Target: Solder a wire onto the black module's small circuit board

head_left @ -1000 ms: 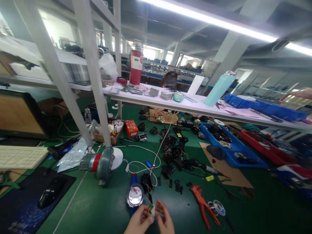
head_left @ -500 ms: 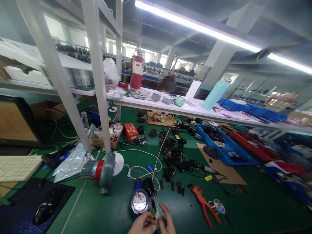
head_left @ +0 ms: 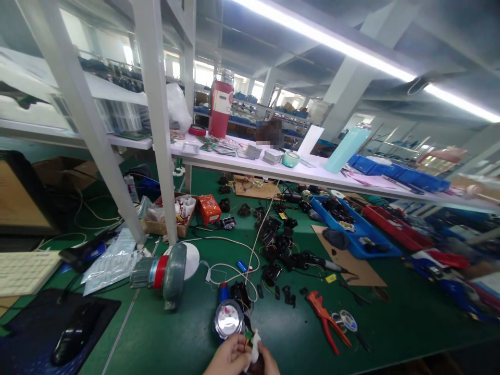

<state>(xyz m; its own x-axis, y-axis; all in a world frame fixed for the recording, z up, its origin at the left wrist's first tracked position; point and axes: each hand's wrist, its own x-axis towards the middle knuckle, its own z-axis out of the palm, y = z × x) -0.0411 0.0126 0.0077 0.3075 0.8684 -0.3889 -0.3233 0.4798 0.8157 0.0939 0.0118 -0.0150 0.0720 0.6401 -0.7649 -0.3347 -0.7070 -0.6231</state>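
Observation:
My left hand [head_left: 231, 356] is closed at the bottom middle, pinching a small green circuit board [head_left: 248, 336] with thin coloured wires. Beside it my right hand [head_left: 269, 360] is closed on a crumpled white tissue-like piece [head_left: 255, 346], pressed near the board. Its fingertips are partly hidden by that piece. Just beyond my left hand lies a water meter [head_left: 228, 320] with a round clear-covered dial and blue pipe ends. A black part with wires [head_left: 239, 296] rests close behind the meter.
Orange-red cutters [head_left: 324, 320] and a solder spool [head_left: 348, 321] lie to the right. Several black housings [head_left: 273, 237] spread across the green table, before a blue bin [head_left: 363, 245]. A grey-green motor-like unit [head_left: 176, 276], a mouse [head_left: 76, 333] and a shelf post [head_left: 156, 120] stand left.
My right hand has drawn in toward my left, its spread fingers now closed on the white piece. The white piece stands more upright beside the board. The camera view has shifted slightly.

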